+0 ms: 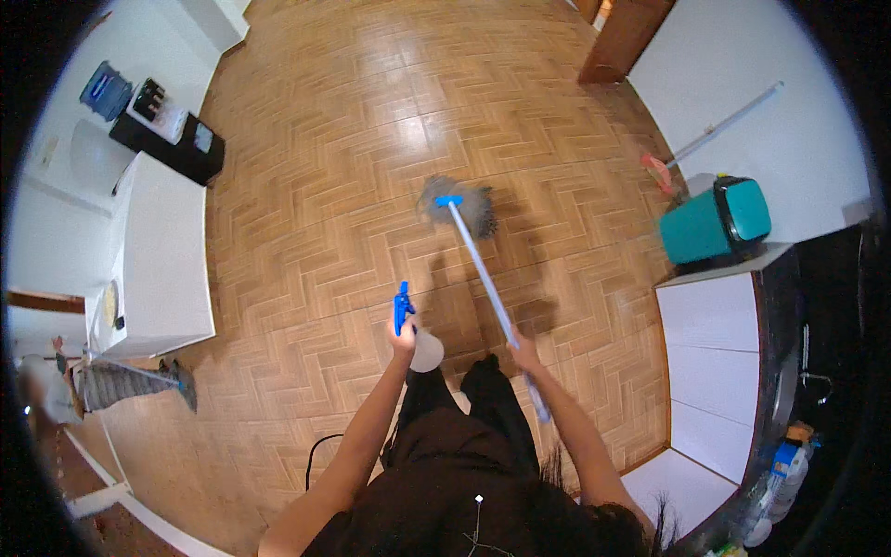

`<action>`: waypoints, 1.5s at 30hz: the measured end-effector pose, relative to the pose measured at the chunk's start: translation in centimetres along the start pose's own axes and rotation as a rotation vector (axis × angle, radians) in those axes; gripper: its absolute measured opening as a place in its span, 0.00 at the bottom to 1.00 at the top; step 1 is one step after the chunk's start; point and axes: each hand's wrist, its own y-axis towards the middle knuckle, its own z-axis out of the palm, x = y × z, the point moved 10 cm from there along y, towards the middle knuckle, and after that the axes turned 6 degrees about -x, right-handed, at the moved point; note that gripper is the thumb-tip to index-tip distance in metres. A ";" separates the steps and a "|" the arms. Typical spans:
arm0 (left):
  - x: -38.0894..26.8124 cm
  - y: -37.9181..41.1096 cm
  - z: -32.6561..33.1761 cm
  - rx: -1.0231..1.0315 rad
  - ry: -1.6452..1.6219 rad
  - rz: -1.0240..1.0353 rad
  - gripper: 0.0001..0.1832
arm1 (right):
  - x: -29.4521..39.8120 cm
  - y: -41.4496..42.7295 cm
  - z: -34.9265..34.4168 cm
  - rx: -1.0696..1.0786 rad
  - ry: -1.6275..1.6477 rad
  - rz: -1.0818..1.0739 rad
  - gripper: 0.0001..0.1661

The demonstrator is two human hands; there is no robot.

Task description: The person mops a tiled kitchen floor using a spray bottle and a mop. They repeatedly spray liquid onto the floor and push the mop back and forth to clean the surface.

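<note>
My left hand point(402, 337) grips a spray bottle point(427, 351) by its blue trigger head, with the whitish body hanging below towards my legs. Closed around the pale handle of a mop point(482, 264) is my right hand point(525, 351). The handle slants up and left to a blue connector, where the grey string head point(463, 205) lies spread on the wood-look tile floor point(334, 230) ahead of my feet. My fingers are partly hidden on both hands.
At left stand a white counter point(170, 250) and a black-and-white water dispenser point(167, 132). Another person point(52, 390) holds a second mop at far left. A teal bin point(696, 226), a long-handled tool with a red head point(658, 174) and a dark-topped cabinet point(710, 348) line the right.
</note>
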 end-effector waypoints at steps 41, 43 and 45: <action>3.4 7.0 -16.2 -0.261 -0.339 -0.346 0.05 | 0.8 -8.8 14.2 -0.044 0.096 0.329 0.30; 3.2 7.4 -15.9 -0.201 -0.171 -0.314 0.06 | 1.9 -8.8 14.7 -0.025 0.120 0.364 0.30; 1.8 7.8 -15.4 -0.121 -0.017 -0.151 0.07 | 1.9 -8.8 15.3 -0.017 0.103 0.371 0.30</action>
